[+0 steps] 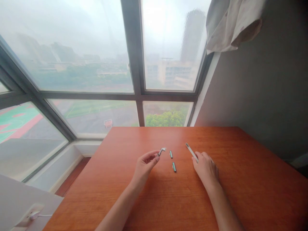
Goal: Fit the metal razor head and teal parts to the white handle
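Observation:
My left hand (147, 161) pinches a razor handle (161, 150) between thumb and fingertips, its silvery neck pointing up and to the right above the table. My right hand (206, 165) has its fingers closed over the near end of a slim whitish stick (192, 152) with a dark oval at its far tip. The stick lies low, at or just over the tabletop; its lower end is hidden by my fingers. Between the hands, two small green-and-black razor cartridges rest on the wood, a farther one (171, 154) and a nearer one (174, 166).
The reddish-brown wooden table (154, 205) reaches to large windows (168, 45) in grey frames. A pale cloth (233, 25) hangs at the upper right beside a grey wall (260, 83). At the lower left, a white plug (35, 215) sits in a wall socket.

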`<move>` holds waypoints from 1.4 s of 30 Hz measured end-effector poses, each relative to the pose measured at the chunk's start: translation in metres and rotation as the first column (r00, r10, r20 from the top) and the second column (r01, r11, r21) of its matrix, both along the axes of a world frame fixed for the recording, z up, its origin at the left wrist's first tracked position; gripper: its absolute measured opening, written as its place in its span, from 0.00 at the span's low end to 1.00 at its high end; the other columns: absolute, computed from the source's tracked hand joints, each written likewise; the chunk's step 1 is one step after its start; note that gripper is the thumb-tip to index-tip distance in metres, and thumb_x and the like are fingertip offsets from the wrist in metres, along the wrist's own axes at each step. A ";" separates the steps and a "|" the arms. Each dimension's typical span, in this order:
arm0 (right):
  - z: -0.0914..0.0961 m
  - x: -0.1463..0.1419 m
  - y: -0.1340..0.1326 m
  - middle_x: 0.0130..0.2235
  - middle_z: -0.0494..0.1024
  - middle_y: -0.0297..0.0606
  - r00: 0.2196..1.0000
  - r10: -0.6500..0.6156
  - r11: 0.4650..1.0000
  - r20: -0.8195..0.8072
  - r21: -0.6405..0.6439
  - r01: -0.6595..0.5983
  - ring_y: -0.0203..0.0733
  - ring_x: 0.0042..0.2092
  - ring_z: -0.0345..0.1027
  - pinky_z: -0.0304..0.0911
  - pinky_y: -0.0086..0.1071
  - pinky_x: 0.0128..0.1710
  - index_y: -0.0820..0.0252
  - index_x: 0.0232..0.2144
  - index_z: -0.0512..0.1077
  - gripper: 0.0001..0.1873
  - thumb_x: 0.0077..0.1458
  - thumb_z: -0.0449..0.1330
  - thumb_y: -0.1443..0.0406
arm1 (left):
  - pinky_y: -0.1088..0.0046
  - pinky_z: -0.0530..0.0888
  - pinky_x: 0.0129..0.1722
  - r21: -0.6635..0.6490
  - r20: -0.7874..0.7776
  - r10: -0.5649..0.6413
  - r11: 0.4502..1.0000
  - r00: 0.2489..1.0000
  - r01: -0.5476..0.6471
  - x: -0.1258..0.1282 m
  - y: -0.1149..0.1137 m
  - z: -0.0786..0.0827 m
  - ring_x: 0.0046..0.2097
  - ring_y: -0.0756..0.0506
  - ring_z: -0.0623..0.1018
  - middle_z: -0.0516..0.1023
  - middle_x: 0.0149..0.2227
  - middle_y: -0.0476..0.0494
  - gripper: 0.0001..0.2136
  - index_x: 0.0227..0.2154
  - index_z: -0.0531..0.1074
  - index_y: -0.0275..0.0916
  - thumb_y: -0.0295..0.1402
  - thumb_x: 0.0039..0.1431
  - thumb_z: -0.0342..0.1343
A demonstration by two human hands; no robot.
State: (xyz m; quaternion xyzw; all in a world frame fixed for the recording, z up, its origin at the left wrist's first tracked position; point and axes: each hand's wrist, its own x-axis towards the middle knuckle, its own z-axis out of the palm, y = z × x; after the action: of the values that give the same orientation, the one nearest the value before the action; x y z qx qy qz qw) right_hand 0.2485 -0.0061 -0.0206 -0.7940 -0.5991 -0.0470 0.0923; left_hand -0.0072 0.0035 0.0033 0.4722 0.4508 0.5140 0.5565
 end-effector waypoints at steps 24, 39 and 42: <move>-0.008 -0.013 0.003 0.35 0.70 0.40 0.991 0.105 0.992 -0.085 -0.061 -0.111 0.38 0.31 0.67 0.51 0.30 0.27 0.60 0.30 0.72 0.08 0.58 0.54 0.65 | 0.77 0.64 0.27 0.004 0.016 0.014 1.000 1.000 -0.014 0.005 -0.004 0.007 0.29 0.50 0.70 0.77 0.29 0.44 0.16 0.37 0.80 0.36 0.38 0.44 0.66; 0.017 -0.040 -0.014 0.41 0.72 0.37 0.593 0.631 0.749 -0.499 0.196 -0.633 0.40 0.42 0.67 0.61 0.31 0.45 0.55 0.49 0.69 0.17 0.55 0.56 0.67 | 0.71 0.71 0.40 0.122 -0.130 -0.049 0.990 0.990 0.065 0.000 -0.003 0.001 0.41 0.43 0.76 0.79 0.38 0.40 0.13 0.36 0.78 0.38 0.38 0.48 0.63; 0.017 -0.039 -0.016 0.41 0.71 0.37 0.606 0.623 0.749 -0.494 0.156 -0.644 0.41 0.43 0.66 0.60 0.33 0.47 0.54 0.50 0.68 0.21 0.52 0.59 0.67 | 0.72 0.70 0.39 0.118 -0.140 -0.059 0.990 0.988 0.076 0.000 -0.002 -0.002 0.38 0.44 0.75 0.80 0.38 0.41 0.12 0.36 0.78 0.38 0.37 0.49 0.63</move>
State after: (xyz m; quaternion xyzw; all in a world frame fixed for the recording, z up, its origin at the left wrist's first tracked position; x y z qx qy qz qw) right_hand 0.2094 -0.0218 -0.0039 -0.5139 -0.7935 0.2150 0.2450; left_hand -0.0072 0.0017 0.0010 0.5545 0.4392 0.4880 0.5113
